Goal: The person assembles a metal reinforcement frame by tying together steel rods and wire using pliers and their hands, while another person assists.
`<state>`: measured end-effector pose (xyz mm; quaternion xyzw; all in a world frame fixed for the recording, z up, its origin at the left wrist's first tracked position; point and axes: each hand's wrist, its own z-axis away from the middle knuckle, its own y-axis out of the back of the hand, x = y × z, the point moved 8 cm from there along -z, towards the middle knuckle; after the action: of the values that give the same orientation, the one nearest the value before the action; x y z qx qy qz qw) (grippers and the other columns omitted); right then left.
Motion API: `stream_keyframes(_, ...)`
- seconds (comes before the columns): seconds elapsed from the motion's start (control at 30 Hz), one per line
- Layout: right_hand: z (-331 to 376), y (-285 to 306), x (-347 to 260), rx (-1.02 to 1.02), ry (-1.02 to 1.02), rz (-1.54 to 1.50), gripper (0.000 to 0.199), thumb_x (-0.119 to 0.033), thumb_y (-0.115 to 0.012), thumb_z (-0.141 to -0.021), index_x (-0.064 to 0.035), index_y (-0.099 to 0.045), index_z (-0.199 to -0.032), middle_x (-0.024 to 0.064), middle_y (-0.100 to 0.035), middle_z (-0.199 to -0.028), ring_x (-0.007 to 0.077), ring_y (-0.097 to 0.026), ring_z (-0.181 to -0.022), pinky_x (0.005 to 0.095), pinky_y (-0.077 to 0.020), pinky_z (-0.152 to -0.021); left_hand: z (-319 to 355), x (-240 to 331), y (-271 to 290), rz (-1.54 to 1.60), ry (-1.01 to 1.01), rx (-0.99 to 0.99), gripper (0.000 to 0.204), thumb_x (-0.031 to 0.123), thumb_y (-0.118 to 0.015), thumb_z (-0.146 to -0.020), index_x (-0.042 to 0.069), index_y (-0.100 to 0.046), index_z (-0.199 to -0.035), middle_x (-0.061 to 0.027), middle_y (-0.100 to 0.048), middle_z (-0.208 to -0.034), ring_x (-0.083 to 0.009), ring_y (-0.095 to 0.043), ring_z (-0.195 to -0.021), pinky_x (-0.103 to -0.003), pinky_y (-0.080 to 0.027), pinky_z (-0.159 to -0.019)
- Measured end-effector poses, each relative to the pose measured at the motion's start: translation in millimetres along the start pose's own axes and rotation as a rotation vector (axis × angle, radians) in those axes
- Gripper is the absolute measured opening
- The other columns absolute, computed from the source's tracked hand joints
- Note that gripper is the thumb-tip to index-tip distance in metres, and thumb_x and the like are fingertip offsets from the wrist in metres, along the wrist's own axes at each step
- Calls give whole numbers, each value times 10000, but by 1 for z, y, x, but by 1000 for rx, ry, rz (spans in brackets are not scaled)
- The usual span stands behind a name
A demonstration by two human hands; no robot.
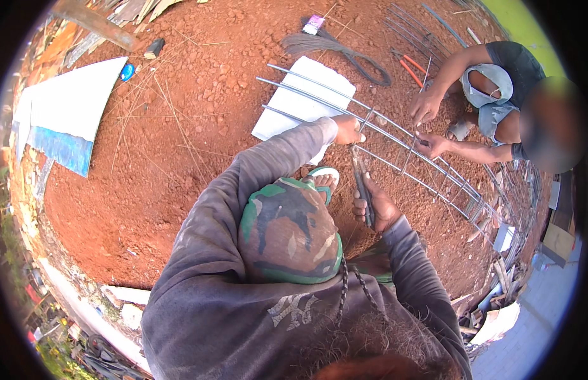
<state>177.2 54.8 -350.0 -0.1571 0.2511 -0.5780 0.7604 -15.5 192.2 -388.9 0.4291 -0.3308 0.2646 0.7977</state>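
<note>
A long cage of thin steel rebar (pixel 427 145) with square stirrups slants across the ground before me. My left hand (pixel 349 130) is closed at the cage beside a stirrup; what its fingertips pinch is partly hidden. My right hand (pixel 384 208) grips a pair of pincers (pixel 363 190) by the dark handles. Their jaws point up toward the lower rod, just below my left hand. Across the cage, a co-worker's hand (pixel 433 145) touches the rods at another stirrup, and that person's other hand (pixel 425 107) is held just above.
A white sheet (pixel 306 95) lies under the rod ends. Beyond it are a coil of tie wire (pixel 344 47) and orange-handled pliers (pixel 413 66). A white and blue board (pixel 72 107) rests at left on red soil. Scrap and wire mesh (pixel 519 196) crowd the right.
</note>
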Motion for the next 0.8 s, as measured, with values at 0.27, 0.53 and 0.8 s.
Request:
stream_keyframes(0.27, 10, 35, -29, 512, 546, 952, 525, -479, -662, -940, -32, -592, -1207, 112, -704, -865, 331, -673, -741, 423, -564, -743, -16, -8, -6, 110, -14, -4, 438, 423, -698, -976, -1, -735, -1080, -147, -750, -973, -247, -683, -924, -408, -508, -861)
stream_keyframes(0.53, 30, 15, -56, 852, 395, 1527, 420, -361, -504, -1003, 4, -606, -1184, 313, -719, -1022, 503, -699, -966, 582, -530, -917, -27, -22, -9, 266, -84, -72, 291, 295, -689, -998, 13, -760, -1018, -71, -771, -966, -158, -675, -900, -341, -508, -855)
stream_keyframes(0.8, 29, 16, -52, 944, 351, 1536, 416, -387, -502, -1026, -51, -620, -1242, 280, -721, -1056, 480, -697, -1015, 577, -533, -921, -16, -15, -3, 188, -21, -24, 346, 349, -703, -983, 10, -756, -1027, -70, -750, -919, -166, -647, -868, -355, -501, -832)
